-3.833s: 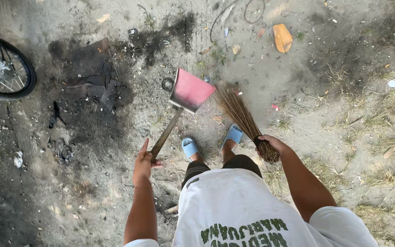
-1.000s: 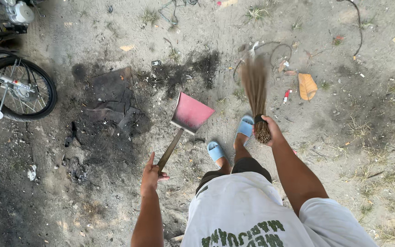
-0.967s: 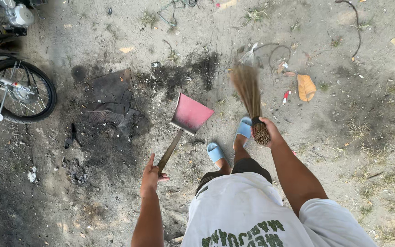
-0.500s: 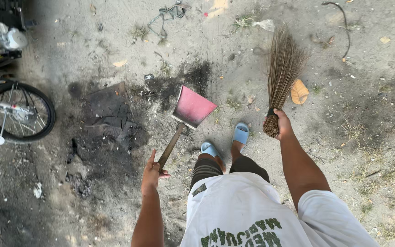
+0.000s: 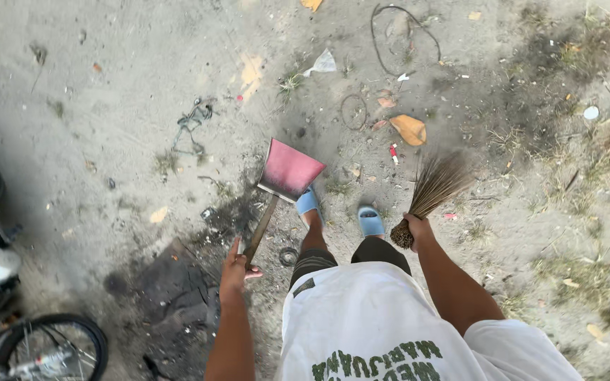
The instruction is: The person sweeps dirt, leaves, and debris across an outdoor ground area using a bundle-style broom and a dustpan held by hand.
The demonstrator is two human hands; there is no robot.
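Observation:
My left hand (image 5: pixel 236 265) grips the wooden handle of a dustpan with a pink-red metal pan (image 5: pixel 289 170), held out in front of my feet in blue sandals (image 5: pixel 371 220). A short stick broom (image 5: pixel 430 194) is in my right hand (image 5: pixel 418 227), held by its bound end, with the bristles fanning up and to the right over the sandy ground. A large dry orange leaf (image 5: pixel 409 129), a small red-and-white scrap (image 5: pixel 393 152) and a loop of wire (image 5: pixel 353 111) lie on the sand just beyond the pan and broom.
A two-wheeler's wheel (image 5: pixel 45 351) stands at the lower left beside dark burnt patches (image 5: pixel 171 289). A clear plastic scrap (image 5: pixel 321 63), a curled black cable (image 5: pixel 404 35) and a tangle of cord (image 5: pixel 191 124) lie farther ahead. Sparse dry grass (image 5: pixel 587 204) covers the right side.
I have stepped forward, so the wheel and burnt patch slid down to the lower left. The broom swung from pointing up ahead to a low tilt on the right. The dustpan stayed in front.

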